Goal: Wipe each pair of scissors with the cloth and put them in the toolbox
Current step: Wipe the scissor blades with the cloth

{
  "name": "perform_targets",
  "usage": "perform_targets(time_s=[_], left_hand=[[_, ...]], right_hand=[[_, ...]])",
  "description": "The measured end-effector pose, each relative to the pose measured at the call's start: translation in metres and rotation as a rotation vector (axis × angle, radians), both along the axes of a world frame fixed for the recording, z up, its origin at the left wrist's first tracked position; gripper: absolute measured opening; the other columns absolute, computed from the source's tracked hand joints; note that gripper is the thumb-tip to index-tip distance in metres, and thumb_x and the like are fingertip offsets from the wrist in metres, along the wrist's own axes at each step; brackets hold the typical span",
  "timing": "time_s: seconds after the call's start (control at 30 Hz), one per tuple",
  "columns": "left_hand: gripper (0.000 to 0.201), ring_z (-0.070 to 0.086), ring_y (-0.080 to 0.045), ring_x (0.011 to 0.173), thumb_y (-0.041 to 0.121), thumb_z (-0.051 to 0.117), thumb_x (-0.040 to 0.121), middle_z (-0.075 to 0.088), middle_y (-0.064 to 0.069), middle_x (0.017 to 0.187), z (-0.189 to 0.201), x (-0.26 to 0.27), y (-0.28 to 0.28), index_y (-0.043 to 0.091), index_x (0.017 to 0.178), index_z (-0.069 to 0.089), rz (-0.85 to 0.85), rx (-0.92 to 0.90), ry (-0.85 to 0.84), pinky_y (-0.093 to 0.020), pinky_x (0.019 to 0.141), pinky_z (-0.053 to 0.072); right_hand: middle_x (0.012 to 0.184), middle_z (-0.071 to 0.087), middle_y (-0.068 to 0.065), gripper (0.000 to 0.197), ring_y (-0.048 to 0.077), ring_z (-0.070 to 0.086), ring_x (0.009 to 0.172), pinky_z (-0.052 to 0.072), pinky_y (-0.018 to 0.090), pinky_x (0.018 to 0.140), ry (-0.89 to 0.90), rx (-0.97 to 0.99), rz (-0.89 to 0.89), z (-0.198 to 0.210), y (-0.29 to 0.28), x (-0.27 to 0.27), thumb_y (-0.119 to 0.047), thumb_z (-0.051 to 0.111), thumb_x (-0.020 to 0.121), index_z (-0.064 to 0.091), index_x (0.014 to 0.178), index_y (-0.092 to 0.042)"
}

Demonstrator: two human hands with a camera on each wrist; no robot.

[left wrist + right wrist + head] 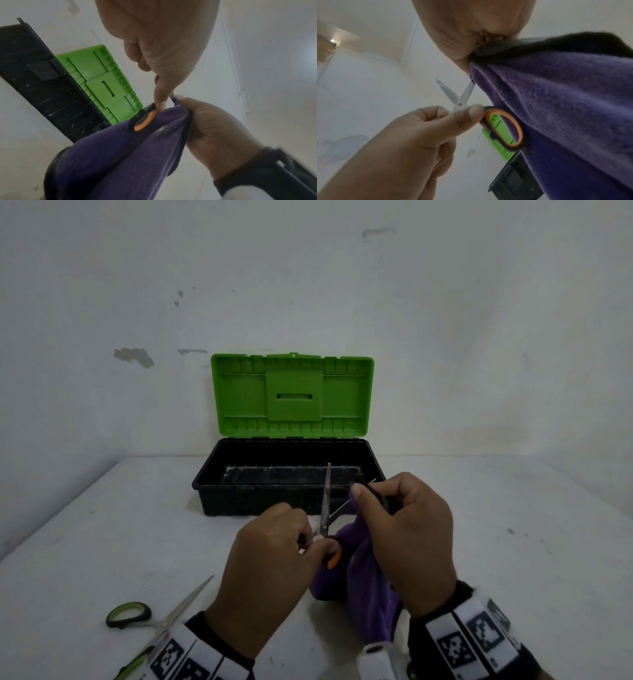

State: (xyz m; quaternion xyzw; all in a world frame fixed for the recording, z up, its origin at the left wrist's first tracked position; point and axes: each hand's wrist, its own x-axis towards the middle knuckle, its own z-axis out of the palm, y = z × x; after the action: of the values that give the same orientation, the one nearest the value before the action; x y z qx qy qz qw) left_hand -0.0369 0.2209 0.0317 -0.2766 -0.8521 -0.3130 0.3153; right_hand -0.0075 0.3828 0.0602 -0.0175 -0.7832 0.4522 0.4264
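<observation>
My left hand (274, 546) grips the handles of the orange-and-black scissors (327, 505), whose blades stand spread apart, one pointing up. The orange handle loop (505, 128) shows beside my left thumb. My right hand (404, 529) pinches the purple cloth (356, 573) around the right blade, and the cloth hangs down to the table. The toolbox (287, 477) stands just behind the hands, its black tray open and its green lid (291, 395) raised against the wall. A second pair of scissors with green-and-black handles (137, 616) lies on the table at my lower left.
The white table (513, 525) stretches to both sides of the toolbox, and a white wall rises right behind it. Marker bands wrap both wrists. A small white object (375, 659) sits near the bottom edge by my right wrist.
</observation>
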Motion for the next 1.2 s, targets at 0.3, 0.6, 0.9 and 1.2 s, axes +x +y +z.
perform_targets(time_s=[0.3,0.6,0.9,1.2], left_hand=[[0.038,0.029,0.001,0.047,0.037,0.085,0.064,0.041,0.011,0.056,-0.003,0.0,0.0,0.017,0.056,0.054,0.014,-0.034,0.038,-0.004,0.05,0.023],[0.038,0.022,0.01,0.049,0.036,0.087,0.062,0.041,0.012,0.054,-0.002,0.001,0.002,0.018,0.055,0.054,-0.003,-0.034,0.0,-0.002,0.049,0.022],[0.041,0.032,0.001,0.045,0.034,0.089,0.061,0.041,0.012,0.054,0.005,0.003,0.001,0.018,0.055,0.052,-0.047,-0.015,-0.003,-0.007,0.044,0.03],[0.045,0.033,-0.007,0.043,0.038,0.09,0.05,0.042,0.004,0.047,0.022,0.002,-0.008,0.012,0.057,0.054,-0.168,0.521,-0.607,-0.015,0.042,0.034]], right_hand=[[0.06,0.061,-0.015,0.022,-0.001,0.06,0.067,0.039,0.004,0.056,0.005,-0.003,-0.049,-0.002,0.007,-0.003,-0.023,0.082,0.08,0.065,0.067,-0.023],[0.059,0.061,-0.014,0.02,0.0,0.059,0.065,0.04,0.006,0.055,-0.013,-0.015,-0.078,-0.002,0.014,-0.007,-0.025,0.081,0.08,0.067,0.068,-0.021],[0.059,0.063,-0.012,0.019,0.002,0.06,0.062,0.041,0.008,0.054,-0.014,-0.045,-0.045,-0.001,0.015,-0.007,-0.025,0.081,0.08,0.067,0.067,-0.022],[0.069,0.073,-0.001,0.01,0.012,0.066,0.061,0.052,0.028,0.058,-0.022,-0.242,0.118,0.005,0.043,-0.004,-0.019,0.08,0.08,0.071,0.076,-0.018]])
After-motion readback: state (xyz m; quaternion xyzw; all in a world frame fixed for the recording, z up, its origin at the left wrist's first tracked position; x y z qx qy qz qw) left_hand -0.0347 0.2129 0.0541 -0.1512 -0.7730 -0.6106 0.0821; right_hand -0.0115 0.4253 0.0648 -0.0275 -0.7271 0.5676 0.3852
